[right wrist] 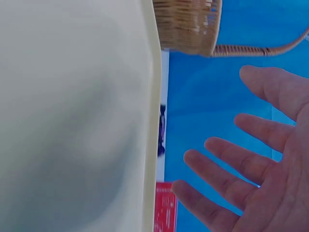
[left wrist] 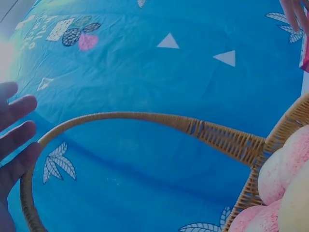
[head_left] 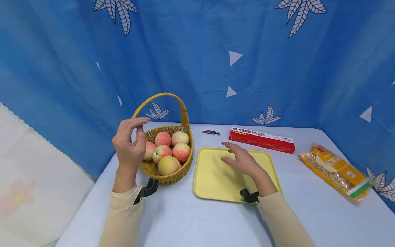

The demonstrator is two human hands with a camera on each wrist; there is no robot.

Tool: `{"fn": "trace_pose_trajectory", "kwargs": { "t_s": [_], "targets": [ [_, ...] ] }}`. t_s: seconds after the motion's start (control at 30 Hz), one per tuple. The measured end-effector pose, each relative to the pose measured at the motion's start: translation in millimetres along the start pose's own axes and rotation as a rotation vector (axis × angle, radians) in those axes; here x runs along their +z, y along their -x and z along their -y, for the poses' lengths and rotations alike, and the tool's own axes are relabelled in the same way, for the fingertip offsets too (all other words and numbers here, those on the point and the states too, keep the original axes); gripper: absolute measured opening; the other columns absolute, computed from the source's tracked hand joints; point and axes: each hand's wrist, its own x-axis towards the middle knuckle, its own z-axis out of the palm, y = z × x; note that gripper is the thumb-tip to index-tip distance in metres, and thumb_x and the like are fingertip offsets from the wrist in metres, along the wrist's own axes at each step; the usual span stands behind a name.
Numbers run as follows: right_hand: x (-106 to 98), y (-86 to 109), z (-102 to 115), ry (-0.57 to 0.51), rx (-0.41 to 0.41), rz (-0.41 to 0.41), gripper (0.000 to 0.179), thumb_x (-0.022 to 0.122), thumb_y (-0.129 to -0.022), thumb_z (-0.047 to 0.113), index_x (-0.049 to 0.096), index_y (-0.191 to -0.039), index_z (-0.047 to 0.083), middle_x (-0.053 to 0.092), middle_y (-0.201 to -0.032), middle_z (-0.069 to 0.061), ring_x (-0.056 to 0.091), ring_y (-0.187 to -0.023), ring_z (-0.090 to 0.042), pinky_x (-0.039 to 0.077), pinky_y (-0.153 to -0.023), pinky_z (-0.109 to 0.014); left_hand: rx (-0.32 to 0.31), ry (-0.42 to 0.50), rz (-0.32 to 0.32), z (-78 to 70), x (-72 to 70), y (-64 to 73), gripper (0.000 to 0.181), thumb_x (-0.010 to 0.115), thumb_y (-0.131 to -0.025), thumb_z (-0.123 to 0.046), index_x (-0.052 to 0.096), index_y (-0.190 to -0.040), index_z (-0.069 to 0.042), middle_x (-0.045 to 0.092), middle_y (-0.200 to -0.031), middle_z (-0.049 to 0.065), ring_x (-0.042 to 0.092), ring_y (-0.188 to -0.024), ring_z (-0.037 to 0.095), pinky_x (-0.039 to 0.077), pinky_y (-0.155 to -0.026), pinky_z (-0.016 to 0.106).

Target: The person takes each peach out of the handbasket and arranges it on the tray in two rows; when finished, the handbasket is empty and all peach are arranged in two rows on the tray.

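At the left side of a woven basket (head_left: pixel 174 178), my left hand (head_left: pixel 127 147) is raised with its fingers bent forward and thumb apart, holding nothing. Its fingertips (left wrist: pixel 30 152) overlap the basket's arched handle (left wrist: pixel 130 115) in the left wrist view. Several pink and yellow peaches (head_left: pixel 162 153) fill the basket. Over the pale yellow tray (head_left: pixel 213 175) hovers my right hand (head_left: pixel 243 161), fingers spread and palm bare. Nothing lies on the tray.
A wrapped candy (head_left: pixel 211 132) lies behind the tray, left of a red pasta box (head_left: pixel 262 140). Farther right is an orange and clear plastic food bag (head_left: pixel 337 171). A blue patterned curtain (head_left: pixel 197 61) hangs along the table's back edge.
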Motion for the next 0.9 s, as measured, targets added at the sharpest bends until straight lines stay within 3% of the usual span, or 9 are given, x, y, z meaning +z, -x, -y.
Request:
{"fn": "trace_pose_trajectory", "kwargs": {
  "t_s": [0.17,0.33,0.4,0.53,0.63,0.77,0.9],
  "targets": [
    [5.2,-4.3,5.9,-0.032,-0.035,-0.009,0.063,0.068,-0.094,0.030,0.042,-0.151,0.018,0.047,-0.153,-0.011,0.053,-0.133,-0.036,0.047,-0.104,-0.056,-0.087,0.040,-0.071,5.1,-3.4,-3.7,0.019,0.053,-0.090,0.004,0.070,-0.098,0.009,0.073,-0.101,0.024,0.064,-0.102,0.018,0.047,-0.094,0.024],
    [8.9,-7.8,11.1,-0.072,-0.043,-0.011,0.063,0.068,-0.094,0.030,0.043,-0.150,0.018,0.046,-0.153,-0.009,0.054,-0.133,-0.034,0.048,-0.103,-0.054,-0.188,0.064,-0.036,14.6,-15.6,-3.7,0.024,0.052,-0.091,0.003,0.069,-0.108,0.007,0.070,-0.114,0.021,0.063,-0.111,0.012,0.047,-0.099,0.027],
    [10.8,-9.7,13.0,-0.085,-0.041,-0.016,0.062,0.069,-0.094,0.029,0.043,-0.150,0.019,0.047,-0.153,-0.008,0.054,-0.133,-0.033,0.049,-0.102,-0.053,-0.278,0.062,0.001,22.0,-21.5,-2.3,0.027,0.051,-0.093,0.001,0.068,-0.115,0.003,0.068,-0.120,0.017,0.062,-0.112,0.010,0.046,-0.098,0.025],
    [15.5,-13.4,18.2,-0.100,-0.055,-0.039,0.060,0.068,-0.094,0.029,0.044,-0.149,0.020,0.047,-0.152,-0.007,0.056,-0.131,-0.031,0.051,-0.101,-0.051,-0.535,0.003,0.082,41.5,-33.1,4.8,0.030,0.051,-0.100,-0.008,0.065,-0.126,-0.007,0.064,-0.129,0.008,0.061,-0.114,0.009,0.045,-0.099,0.023],
    [20.3,-15.6,24.4,-0.095,-0.077,-0.066,0.059,0.067,-0.095,0.030,0.045,-0.148,0.019,0.048,-0.152,-0.008,0.058,-0.129,-0.031,0.051,-0.101,-0.050,-0.711,-0.050,0.147,57.4,-40.9,13.8,0.031,0.052,-0.103,-0.017,0.062,-0.131,-0.012,0.061,-0.134,0.005,0.058,-0.119,0.010,0.044,-0.103,0.029],
    [26.2,-19.2,35.7,-0.123,-0.129,-0.090,0.058,0.067,-0.096,0.031,0.045,-0.148,0.018,0.048,-0.150,-0.008,0.057,-0.129,-0.031,0.051,-0.099,-0.051,-0.885,-0.055,0.198,76.3,-48.3,27.9,0.034,0.052,-0.103,-0.023,0.061,-0.135,-0.015,0.058,-0.138,0.005,0.054,-0.120,0.006,0.042,-0.106,0.036],
    [30.4,-24.7,49.3,-0.166,-0.209,-0.093,0.055,0.067,-0.096,0.027,0.047,-0.146,0.018,0.050,-0.147,-0.007,0.056,-0.130,-0.029,0.050,-0.100,-0.053,-1.070,-0.031,0.218,91.9,-52.9,41.8,0.036,0.051,-0.104,-0.030,0.060,-0.137,-0.022,0.055,-0.141,0.003,0.049,-0.128,0.010,0.037,-0.109,0.039]
  ]
}}
